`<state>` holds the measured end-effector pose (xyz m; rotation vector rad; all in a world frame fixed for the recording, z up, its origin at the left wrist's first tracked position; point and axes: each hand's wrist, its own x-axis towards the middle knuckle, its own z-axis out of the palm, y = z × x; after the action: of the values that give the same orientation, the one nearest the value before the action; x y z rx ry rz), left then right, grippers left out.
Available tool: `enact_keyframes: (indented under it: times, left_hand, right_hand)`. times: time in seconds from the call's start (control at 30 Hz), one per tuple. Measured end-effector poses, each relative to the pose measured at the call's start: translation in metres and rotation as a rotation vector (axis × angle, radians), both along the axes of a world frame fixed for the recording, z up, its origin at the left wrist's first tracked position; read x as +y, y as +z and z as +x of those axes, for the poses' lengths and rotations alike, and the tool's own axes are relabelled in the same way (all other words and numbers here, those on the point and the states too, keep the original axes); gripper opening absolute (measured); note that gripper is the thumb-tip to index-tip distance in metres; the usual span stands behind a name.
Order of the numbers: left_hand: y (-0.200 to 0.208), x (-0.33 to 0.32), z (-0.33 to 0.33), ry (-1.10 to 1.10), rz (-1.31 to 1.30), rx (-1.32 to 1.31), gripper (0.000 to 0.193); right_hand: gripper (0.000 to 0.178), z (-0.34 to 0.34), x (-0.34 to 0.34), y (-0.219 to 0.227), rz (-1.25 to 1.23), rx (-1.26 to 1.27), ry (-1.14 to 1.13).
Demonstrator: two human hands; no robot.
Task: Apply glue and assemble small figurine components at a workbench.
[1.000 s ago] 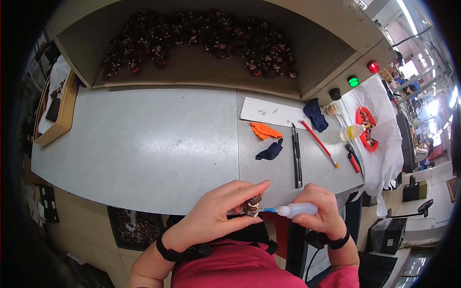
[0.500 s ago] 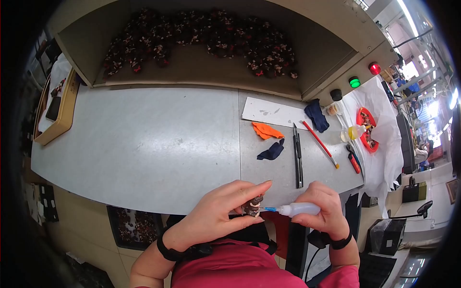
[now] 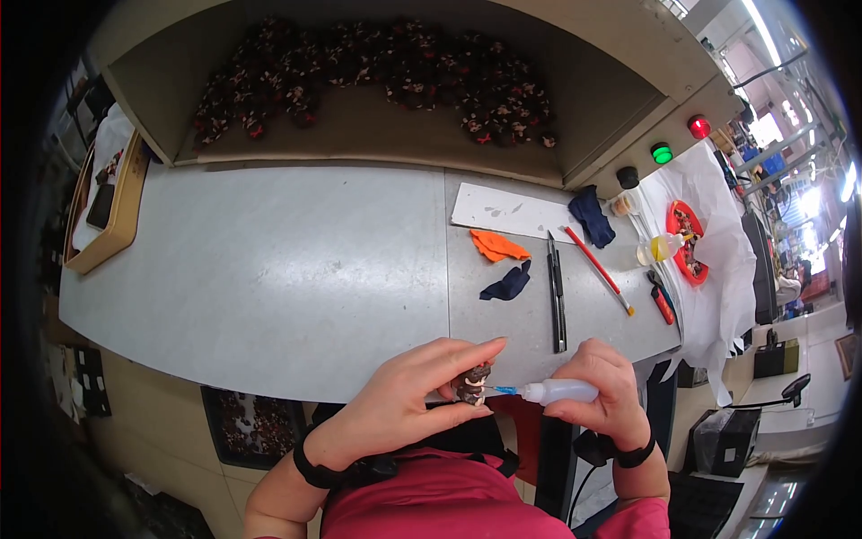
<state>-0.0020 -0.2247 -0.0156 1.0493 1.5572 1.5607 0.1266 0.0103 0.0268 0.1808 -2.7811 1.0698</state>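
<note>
My left hand (image 3: pixel 422 384) holds a small dark brown figurine (image 3: pixel 470 386) with pale patches, over the front edge of the table. Its thumb and fingers sit on either side of the figurine. In my right hand (image 3: pixel 603 388) is a translucent white squeeze bottle (image 3: pixel 558 392), lying level with its thin blue needle tip (image 3: pixel 505 390) pointing left. That tip reaches the figurine's right side; whether it touches cannot be made out. Fine detail on the figurine is too small to tell.
A booth (image 3: pixel 377 148) at the back holds many dark figurines (image 3: pixel 413 67). On the table's right lie a white strip (image 3: pixel 512 210), orange cloth (image 3: pixel 498 245), dark blue cloth scraps (image 3: pixel 508 281), black pen-like tools (image 3: pixel 558 296), a red brush (image 3: pixel 597 268) and red-handled cutters (image 3: pixel 662 301). A yellow tray (image 3: pixel 121 216) stands left.
Almost nothing differs. The figurine seems turned very slightly in my left hand, while the bottle stays at its side.
</note>
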Motion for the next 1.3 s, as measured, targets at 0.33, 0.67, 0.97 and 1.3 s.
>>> enact_keyframes:
  times: [0.33, 0.67, 0.97, 1.3]
  left_hand:
    - [0.003, 0.0, 0.003, 0.057, -0.025, -0.075, 0.056]
    - [-0.002, 0.0, 0.003, 0.094, 0.045, -0.162, 0.055]
    - [0.0, 0.003, 0.005, 0.087, 0.055, -0.189, 0.055]
    - [-0.008, 0.01, 0.016, 0.191, -0.026, -0.09, 0.057]
  right_hand:
    - [0.022, 0.014, 0.019, -0.032, -0.243, -0.013, -0.071]
    - [0.03, 0.03, 0.087, -0.06, -0.128, 0.075, -0.765]
    - [0.038, 0.044, 0.014, -0.046, -0.122, 0.492, -0.644]
    - [0.04, -0.026, -0.045, -0.034, -0.492, -0.074, -0.045]
